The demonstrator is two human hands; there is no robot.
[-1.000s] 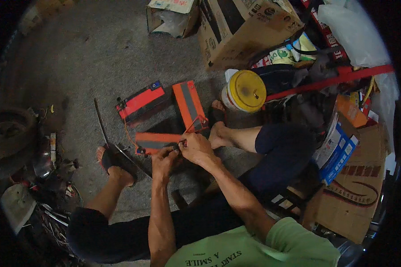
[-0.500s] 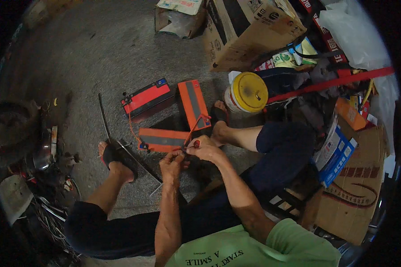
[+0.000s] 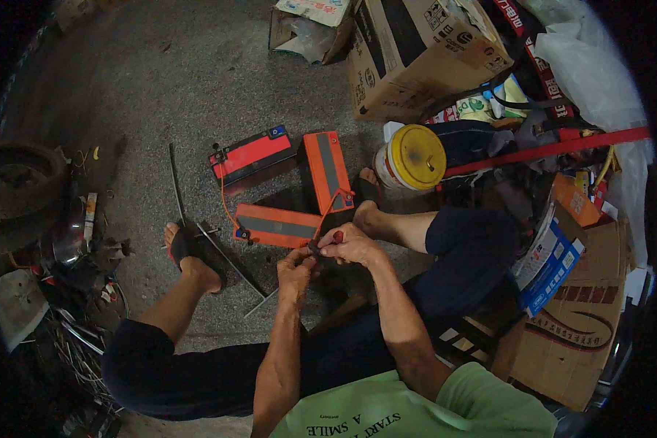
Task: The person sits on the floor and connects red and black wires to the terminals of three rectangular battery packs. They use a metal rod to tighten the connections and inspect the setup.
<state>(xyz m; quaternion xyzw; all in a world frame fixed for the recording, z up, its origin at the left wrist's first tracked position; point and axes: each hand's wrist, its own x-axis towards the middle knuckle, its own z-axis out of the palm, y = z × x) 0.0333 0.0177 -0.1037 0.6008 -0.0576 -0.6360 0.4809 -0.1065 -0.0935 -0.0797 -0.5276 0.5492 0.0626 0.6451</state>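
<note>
Three block-shaped batteries lie between my feet: one with a red top (image 3: 250, 156), an upright-lying orange one (image 3: 327, 169) and a nearer orange one (image 3: 274, 225). Orange wires (image 3: 224, 201) link their terminals. My left hand (image 3: 296, 276) is closed in a pinch at the near battery's right end, on something small and dark that I cannot make out. Right beside it, my right hand (image 3: 354, 247) wraps round a red-handled tool (image 3: 338, 236); its working end is hidden by my fingers. Both hands' fingertips meet there.
A white bucket with a yellow lid (image 3: 417, 157) stands by my right foot. Cardboard boxes (image 3: 423, 62) are behind it. A thin dark rod (image 3: 233, 264) lies near my left foot. Tyres (image 3: 22, 190) and cables (image 3: 77, 358) are at left, a flattened carton (image 3: 573, 321) at right.
The whole view has shifted slightly, so the batteries and bucket sit a little farther right. My hands stay together at the near battery's end, with the fingers only slightly moved.
</note>
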